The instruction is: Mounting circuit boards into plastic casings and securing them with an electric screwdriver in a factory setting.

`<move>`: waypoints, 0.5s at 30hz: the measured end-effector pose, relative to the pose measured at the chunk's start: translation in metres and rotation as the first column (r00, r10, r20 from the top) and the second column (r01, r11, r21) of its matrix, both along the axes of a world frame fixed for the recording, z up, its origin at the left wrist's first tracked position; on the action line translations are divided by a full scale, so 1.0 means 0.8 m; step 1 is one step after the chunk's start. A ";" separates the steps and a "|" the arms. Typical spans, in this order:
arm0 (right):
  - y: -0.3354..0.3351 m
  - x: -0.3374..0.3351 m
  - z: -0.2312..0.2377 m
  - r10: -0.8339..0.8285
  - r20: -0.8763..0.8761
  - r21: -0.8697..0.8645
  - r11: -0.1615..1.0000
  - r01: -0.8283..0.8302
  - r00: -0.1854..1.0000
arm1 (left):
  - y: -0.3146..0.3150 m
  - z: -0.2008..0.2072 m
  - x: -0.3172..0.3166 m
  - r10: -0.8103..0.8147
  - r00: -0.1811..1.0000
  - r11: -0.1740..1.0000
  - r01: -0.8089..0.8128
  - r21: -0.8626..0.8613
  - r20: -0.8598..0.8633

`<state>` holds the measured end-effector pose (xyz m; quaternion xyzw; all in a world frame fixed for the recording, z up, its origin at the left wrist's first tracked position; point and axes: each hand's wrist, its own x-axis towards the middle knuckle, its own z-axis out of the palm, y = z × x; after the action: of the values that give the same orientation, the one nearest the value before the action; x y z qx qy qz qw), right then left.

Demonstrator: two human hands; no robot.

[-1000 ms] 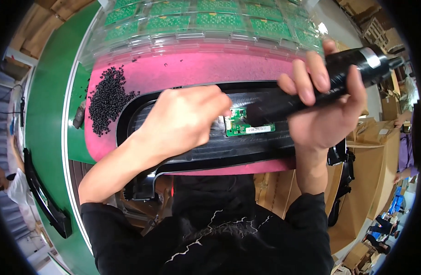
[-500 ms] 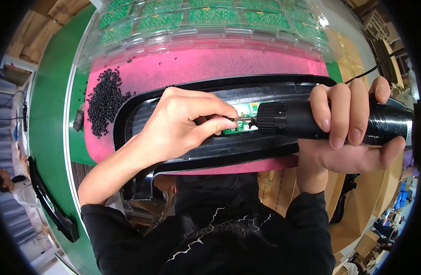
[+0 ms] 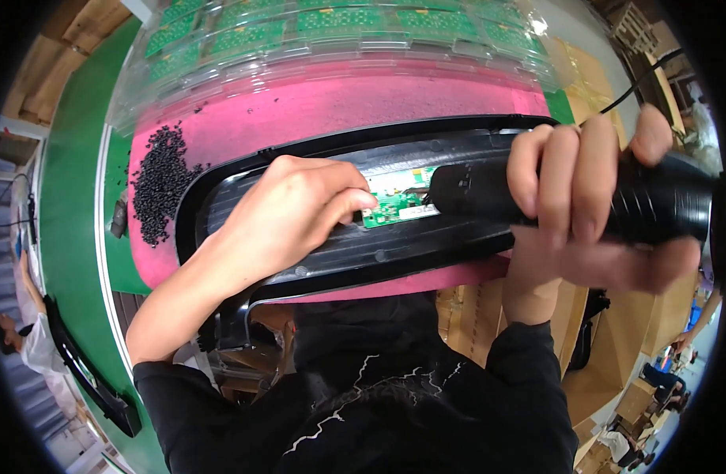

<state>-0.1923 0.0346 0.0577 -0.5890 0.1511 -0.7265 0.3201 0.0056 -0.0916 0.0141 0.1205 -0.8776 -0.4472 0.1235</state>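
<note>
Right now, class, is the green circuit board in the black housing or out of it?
In. The board lies flat inside the housing, under the left hand's fingertips, with the driver tip against it.

Single head-worn fisheye view — looking steeply down, sitting very close over the pink mat (image 3: 315, 110) and black housing (image 3: 426, 245). Forearms entering from the lower edge, straight edges bending toward the rim — no second view sharing anything.

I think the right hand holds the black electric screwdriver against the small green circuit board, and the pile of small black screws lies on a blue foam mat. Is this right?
Not quite. In the head view the mat under the pile of small black screws is pink foam, not blue. The rest stands: the right hand holds the black electric screwdriver against the small green circuit board.
</note>
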 end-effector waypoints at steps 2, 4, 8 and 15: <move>0.002 -0.011 -0.002 -0.075 -0.010 0.052 0.996 0.075 0.997 | -0.002 0.001 0.001 0.001 1.000 0.997 -0.001 -0.076 0.003; 0.002 -0.013 -0.002 -0.174 -0.079 0.111 0.977 0.182 0.982 | -0.001 0.006 0.001 0.000 1.000 0.997 0.001 -0.082 0.012; -0.009 -0.016 -0.009 -0.231 -0.106 0.186 0.951 0.247 0.967 | -0.005 -0.001 0.003 -0.082 0.995 0.982 0.071 -0.174 -0.060; -0.009 -0.014 -0.014 -0.235 -0.125 0.224 0.940 0.258 0.964 | -0.001 -0.004 0.004 -0.185 0.982 0.941 0.166 -0.294 -0.039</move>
<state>-0.2035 0.0271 0.0468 -0.5570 0.3248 -0.7083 0.2872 0.0086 -0.0927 0.0110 0.0075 -0.9362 -0.3270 0.1283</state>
